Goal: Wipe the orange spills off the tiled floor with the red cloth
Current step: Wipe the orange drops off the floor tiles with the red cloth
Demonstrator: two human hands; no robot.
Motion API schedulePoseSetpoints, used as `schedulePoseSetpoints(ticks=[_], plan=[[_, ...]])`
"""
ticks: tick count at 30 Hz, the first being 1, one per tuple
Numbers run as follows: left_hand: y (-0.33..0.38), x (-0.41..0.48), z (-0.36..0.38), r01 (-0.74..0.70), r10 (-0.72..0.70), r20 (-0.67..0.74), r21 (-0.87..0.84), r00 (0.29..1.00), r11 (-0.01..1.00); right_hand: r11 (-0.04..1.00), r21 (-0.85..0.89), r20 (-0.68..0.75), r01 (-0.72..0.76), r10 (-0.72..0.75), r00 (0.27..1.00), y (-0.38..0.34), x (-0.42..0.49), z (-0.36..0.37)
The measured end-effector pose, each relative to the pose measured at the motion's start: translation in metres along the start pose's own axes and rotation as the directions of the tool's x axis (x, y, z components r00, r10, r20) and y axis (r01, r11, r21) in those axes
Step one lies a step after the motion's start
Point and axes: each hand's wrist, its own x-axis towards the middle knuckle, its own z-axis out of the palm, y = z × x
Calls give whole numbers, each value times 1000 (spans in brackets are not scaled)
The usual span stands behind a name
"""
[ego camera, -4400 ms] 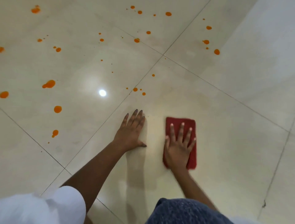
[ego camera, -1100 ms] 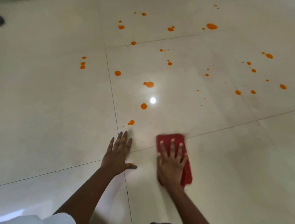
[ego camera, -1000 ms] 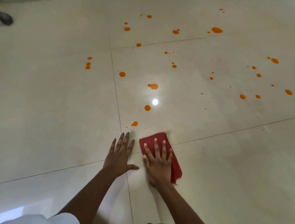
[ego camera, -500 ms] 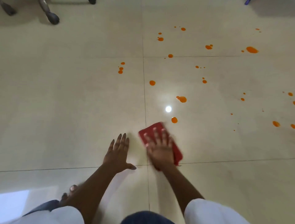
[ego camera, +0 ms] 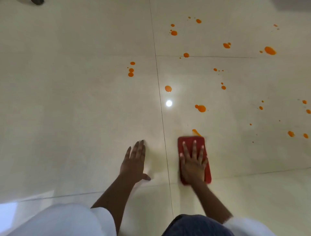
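The red cloth [ego camera: 189, 139] lies flat on the cream tiled floor [ego camera: 67, 118], just right of a grout line [ego camera: 162, 118]. My right hand [ego camera: 192, 166] presses down on it with fingers spread. A smeared orange spill [ego camera: 195, 132] touches the cloth's far edge. Beyond it lie more orange spills: a blob [ego camera: 201, 108], a round drop [ego camera: 168, 88], a small cluster [ego camera: 131, 72] left of the grout line, and several scattered to the far right [ego camera: 270, 50]. My left hand [ego camera: 134, 164] rests flat on the floor left of the grout line, holding nothing.
A bright lamp reflection [ego camera: 169, 103] shines on the tile ahead of the cloth. A dark object [ego camera: 36, 1] sits at the top left edge. My white sleeves [ego camera: 64, 219] and blue-clad knee [ego camera: 198, 225] fill the bottom.
My right hand has swept the cloth right and straightened it. The drop nearest the grout line is gone and the one beyond it is smeared. My left hand stayed put.
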Motion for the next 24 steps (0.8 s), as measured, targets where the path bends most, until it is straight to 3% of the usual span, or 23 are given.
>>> schedulePoseSetpoints(ticks=[3,6,9,11,12,15,17,18,19,21,24], plan=[[3,21,-8,-57,55,-42,-45,998,997,985,26,-5,168,-168,986,-36,-33,15],[15,47,-11,-106,102,-63,-69,993,992,917,-80,-62,392,-397,916,-53,32,3],[20,58,-15,-143,138,-81,-49,987,989,997,7,-111,76,-75,991,-5,85,-24],[26,62,-17,-161,156,-61,-85,986,983,985,129,-160,-117,137,978,23,70,-18],[30,63,-16,-161,156,-63,-92,986,983,980,139,-184,-144,168,968,23,50,-10],[37,64,-11,-150,144,-64,-91,987,985,995,75,-194,60,-45,980,-11,-1,19],[36,65,-9,-140,135,-59,-91,989,986,957,-10,-181,290,-287,941,-29,29,10],[36,66,-9,-134,130,-53,-83,990,987,944,-37,-165,327,-328,930,-27,59,-2],[36,67,-9,-132,129,-47,-71,991,989,956,-63,-158,286,-293,943,-18,86,-13],[35,68,-9,-127,124,-42,-72,991,989,998,-9,-188,64,-64,980,16,117,-30],[39,68,-11,-112,110,-19,-107,994,988,948,212,-252,-239,289,923,47,84,-18]])
